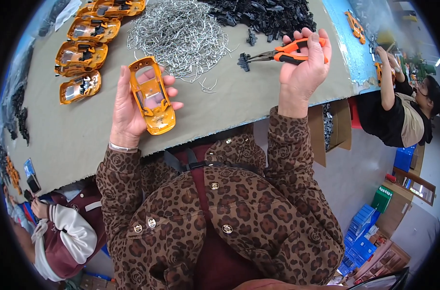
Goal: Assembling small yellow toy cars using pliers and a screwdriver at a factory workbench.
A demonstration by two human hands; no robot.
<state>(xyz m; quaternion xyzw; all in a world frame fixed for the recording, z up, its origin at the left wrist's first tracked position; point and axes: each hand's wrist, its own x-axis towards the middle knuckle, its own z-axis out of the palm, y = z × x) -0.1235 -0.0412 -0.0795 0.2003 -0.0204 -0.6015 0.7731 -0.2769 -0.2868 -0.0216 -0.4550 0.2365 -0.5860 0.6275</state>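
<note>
My left hand (124, 108) is closed around an orange toy car body shell (152, 89), tilted up above the table with clear windows showing. In my right hand (304, 72) is a pair of needle-nose pliers (283, 56) with orange and black handles. The jaws point left and meet a small black plastic part (243, 62); whether it is lifted off the cloth I cannot tell. Another black part (251, 37) lies just beyond it. Several loose bent wires (208, 87) rest between my hands.
A heap of bent metal wires (176, 34) and a pile of black plastic parts (273, 17) occupy the far side of the table (215, 108). Orange car shells (82, 57) stand in a row at far left. Co-workers sit at left (70, 232) and right (399, 106). An open cardboard box (340, 125) stands below the right edge.
</note>
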